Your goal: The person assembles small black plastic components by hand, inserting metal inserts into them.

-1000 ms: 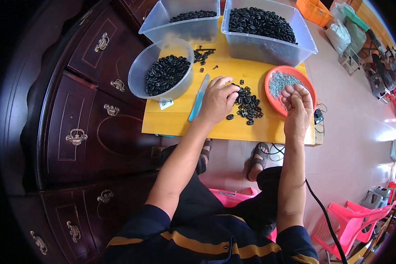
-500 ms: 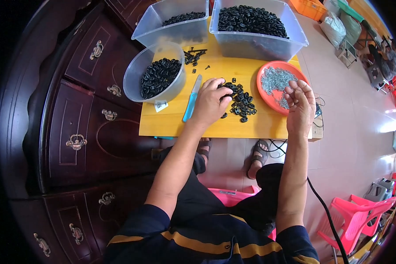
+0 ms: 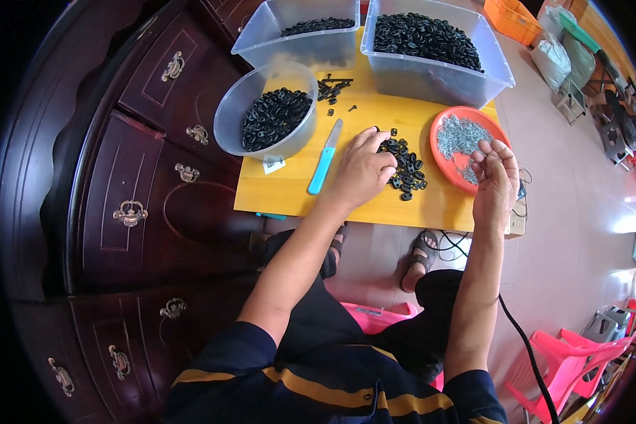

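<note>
Just left of a loose pile of small black oval two-holed pieces [image 3: 407, 169], my left hand [image 3: 362, 169] rests at the pile's edge. Its thumb and fingers are apart and curved, with no piece plainly held. My right hand [image 3: 496, 185] is raised palm up over the near right rim of an orange-red plate [image 3: 443, 164]. Its fingers are curled in against the thumb; what they hold, if anything, is too small to make out. Small silvery metal pieces [image 3: 461, 134] lie heaped on the plate. A knife with a turquoise handle [image 3: 321, 171] lies left of my left hand.
A round clear tub [image 3: 222, 113] of black pieces stands at the table's left. Two clear bins [image 3: 300, 49] [image 3: 438, 74] with black pieces stand at the back. Black screws [image 3: 339, 81] lie near the tub on the yellow table [image 3: 283, 194]. Dark drawers [image 3: 131, 177] flank it.
The whole view has shifted, so the table and its things sit farther right and slightly lower. Both hands keep nearly the same places by the pile and plate.
</note>
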`<act>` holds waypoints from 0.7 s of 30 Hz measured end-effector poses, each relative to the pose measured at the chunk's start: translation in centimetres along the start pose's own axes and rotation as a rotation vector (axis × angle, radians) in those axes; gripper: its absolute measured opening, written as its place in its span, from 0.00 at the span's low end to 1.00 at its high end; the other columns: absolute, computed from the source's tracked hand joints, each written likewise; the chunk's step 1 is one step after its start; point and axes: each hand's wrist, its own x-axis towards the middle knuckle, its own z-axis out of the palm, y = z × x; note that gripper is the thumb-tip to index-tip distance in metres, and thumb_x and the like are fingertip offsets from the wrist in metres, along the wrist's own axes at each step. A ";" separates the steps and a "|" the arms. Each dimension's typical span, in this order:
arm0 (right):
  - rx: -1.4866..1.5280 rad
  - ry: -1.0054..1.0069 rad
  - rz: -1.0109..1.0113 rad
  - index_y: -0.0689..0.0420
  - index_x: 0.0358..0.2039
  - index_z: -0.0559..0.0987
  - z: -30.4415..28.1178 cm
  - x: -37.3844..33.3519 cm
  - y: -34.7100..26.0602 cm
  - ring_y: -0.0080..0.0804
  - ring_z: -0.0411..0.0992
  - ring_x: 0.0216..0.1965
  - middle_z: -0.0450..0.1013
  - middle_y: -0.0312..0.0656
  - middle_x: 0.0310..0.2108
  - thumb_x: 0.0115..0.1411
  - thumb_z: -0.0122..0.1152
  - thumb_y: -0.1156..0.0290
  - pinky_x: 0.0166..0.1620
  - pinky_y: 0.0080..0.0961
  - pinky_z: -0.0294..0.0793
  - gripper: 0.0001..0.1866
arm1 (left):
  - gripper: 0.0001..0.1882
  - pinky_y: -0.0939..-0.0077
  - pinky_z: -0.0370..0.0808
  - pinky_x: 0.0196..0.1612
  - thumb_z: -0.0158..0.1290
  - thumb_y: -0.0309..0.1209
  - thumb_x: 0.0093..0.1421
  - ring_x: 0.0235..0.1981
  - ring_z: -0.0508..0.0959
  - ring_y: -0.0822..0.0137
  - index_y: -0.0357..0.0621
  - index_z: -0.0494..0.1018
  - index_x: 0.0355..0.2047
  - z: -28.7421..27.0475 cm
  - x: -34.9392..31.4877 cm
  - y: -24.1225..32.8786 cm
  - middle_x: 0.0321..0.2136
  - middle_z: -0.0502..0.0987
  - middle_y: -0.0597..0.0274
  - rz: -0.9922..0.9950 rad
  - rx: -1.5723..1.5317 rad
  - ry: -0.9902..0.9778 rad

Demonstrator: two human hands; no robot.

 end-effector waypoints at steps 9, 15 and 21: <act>-0.093 -0.064 0.007 0.61 0.47 0.74 1.1 -0.8 0.9 0.25 0.76 0.38 0.78 0.44 0.42 0.67 0.48 0.78 0.44 0.21 0.76 0.10 | 0.04 0.55 0.66 0.62 0.61 0.30 0.54 0.60 0.68 0.46 0.47 0.80 0.31 -0.5 -0.3 -0.2 0.54 0.74 0.53 0.020 0.013 -0.017; -0.112 -0.104 0.003 0.61 0.47 0.74 1.2 -0.7 1.3 0.25 0.76 0.38 0.78 0.43 0.42 0.67 0.48 0.78 0.46 0.22 0.76 0.10 | 0.04 0.55 0.64 0.63 0.59 0.30 0.55 0.62 0.66 0.46 0.46 0.79 0.31 0.1 0.0 -0.1 0.55 0.73 0.52 0.031 0.031 -0.066; -0.144 -0.162 -0.008 0.62 0.46 0.75 2.0 -1.2 1.9 0.23 0.75 0.38 0.78 0.42 0.42 0.67 0.48 0.79 0.46 0.21 0.75 0.10 | 0.04 0.54 0.63 0.63 0.58 0.30 0.56 0.62 0.66 0.46 0.45 0.77 0.30 0.4 -0.1 -0.1 0.54 0.73 0.53 0.049 0.090 -0.045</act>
